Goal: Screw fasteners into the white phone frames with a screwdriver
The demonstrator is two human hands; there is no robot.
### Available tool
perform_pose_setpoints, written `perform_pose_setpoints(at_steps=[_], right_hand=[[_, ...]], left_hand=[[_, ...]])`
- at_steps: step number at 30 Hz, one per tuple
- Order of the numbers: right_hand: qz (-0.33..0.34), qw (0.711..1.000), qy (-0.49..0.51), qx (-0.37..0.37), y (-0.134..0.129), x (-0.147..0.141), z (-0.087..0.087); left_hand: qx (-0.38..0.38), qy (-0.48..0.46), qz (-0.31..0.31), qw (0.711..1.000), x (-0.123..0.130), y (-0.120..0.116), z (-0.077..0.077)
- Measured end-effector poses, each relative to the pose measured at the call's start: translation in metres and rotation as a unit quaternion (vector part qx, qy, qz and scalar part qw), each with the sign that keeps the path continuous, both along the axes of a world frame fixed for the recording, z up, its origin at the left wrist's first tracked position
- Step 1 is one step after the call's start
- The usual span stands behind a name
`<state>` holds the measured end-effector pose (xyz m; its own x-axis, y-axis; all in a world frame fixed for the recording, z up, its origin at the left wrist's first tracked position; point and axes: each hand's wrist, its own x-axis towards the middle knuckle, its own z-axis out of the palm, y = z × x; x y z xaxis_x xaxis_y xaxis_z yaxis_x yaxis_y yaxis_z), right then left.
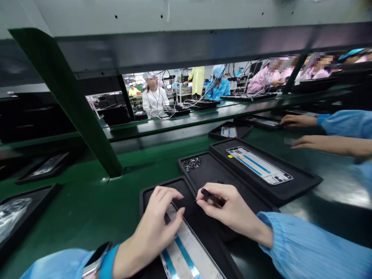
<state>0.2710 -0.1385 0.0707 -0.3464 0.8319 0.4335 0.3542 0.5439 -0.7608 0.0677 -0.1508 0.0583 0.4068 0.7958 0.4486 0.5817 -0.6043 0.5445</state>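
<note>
My left hand (155, 228) rests its fingertips on the upper end of a silver phone mid-frame (186, 248) with blue strips, which lies in a black tray (151, 197). It holds nothing I can see. My right hand (223, 205) pinches a slim black precision tool (212, 197), its fine tip pointing left above the tray's dark surface. Beyond it, a black tray holds a small pile of dark screws (192, 163). A second silver-and-blue phone frame (258, 164) lies in another black tray (290, 190) to the right.
The trays stand on a green workbench (72, 201) under a dark shelf (186, 120) with a slanted green support (66, 100). A co-worker's two hands (299, 121) reach in from the right near more trays. Other trays sit left, and people in smocks work beyond the shelf.
</note>
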Motion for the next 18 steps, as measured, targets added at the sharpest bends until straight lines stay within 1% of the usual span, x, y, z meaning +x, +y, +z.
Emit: perform_pose_setpoints(at_steps=[2, 4, 6, 9, 12, 14, 18], right_hand=[[-0.008, 0.999, -0.004, -0.034, 0.001, -0.001, -0.003], [-0.011, 0.997, -0.010, -0.073, 0.003, -0.002, -0.006], [-0.012, 0.993, -0.016, -0.114, 0.005, -0.002, -0.008], [-0.007, 0.986, -0.028, -0.163, 0.009, -0.001, -0.012], [0.011, 0.980, -0.037, -0.198, 0.012, 0.000, -0.012], [0.021, 0.978, -0.038, -0.202, 0.012, 0.000, -0.011], [0.020, 0.982, -0.050, -0.180, 0.013, 0.001, -0.011]], left_hand=[[0.003, 0.088, 0.050, 0.995, -0.019, -0.004, -0.004], [0.000, 0.153, 0.096, 0.984, -0.034, -0.010, -0.004], [-0.002, 0.188, 0.105, 0.976, -0.039, -0.014, 0.000], [0.000, 0.199, 0.079, 0.977, -0.034, -0.014, 0.006], [0.000, 0.167, 0.054, 0.984, -0.026, -0.005, 0.008], [-0.002, 0.134, 0.021, 0.991, -0.020, 0.003, 0.008], [-0.004, 0.097, -0.053, 0.994, -0.010, 0.019, 0.005]])
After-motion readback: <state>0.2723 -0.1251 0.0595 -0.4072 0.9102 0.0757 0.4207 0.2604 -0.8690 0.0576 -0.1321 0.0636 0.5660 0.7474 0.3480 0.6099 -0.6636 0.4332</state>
